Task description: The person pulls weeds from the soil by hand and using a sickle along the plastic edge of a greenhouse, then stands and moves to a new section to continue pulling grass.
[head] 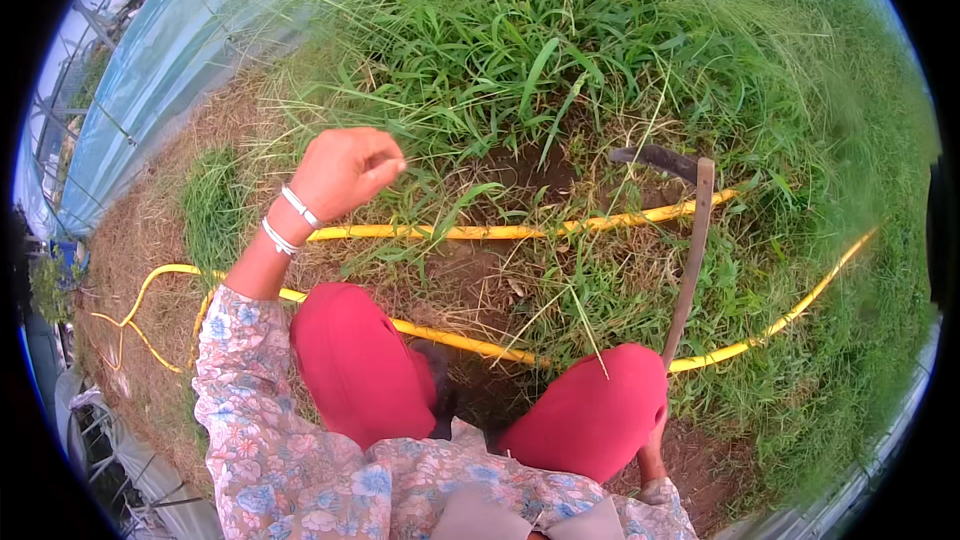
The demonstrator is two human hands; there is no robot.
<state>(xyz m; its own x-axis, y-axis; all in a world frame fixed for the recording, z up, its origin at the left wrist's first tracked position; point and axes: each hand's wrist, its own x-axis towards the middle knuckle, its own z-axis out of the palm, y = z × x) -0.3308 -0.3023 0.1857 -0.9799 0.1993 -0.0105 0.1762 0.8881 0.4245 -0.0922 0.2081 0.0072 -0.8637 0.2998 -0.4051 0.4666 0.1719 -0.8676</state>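
My left hand [349, 169] is raised above the grass at left of centre. Its fingers are curled in and the thumb lies close to them; I see nothing held there. A sickle stands upright at right, with its long wooden handle [688, 270] running down behind my right knee and its dark curved blade [660, 159] pointing left at the top. Most of my right hand [655, 436] is hidden by that knee, low on the handle's line. Tall green grass [517, 52] grows before me, beyond a patch of bare soil [525, 169].
A yellow hose [495, 232] crosses the ground in front of my knees. Another yellow stretch [465, 341] passes close by my feet and curves off right. Cut grass lies in a pile [217, 202] at left. Blue plastic sheeting [172, 52] borders the upper left.
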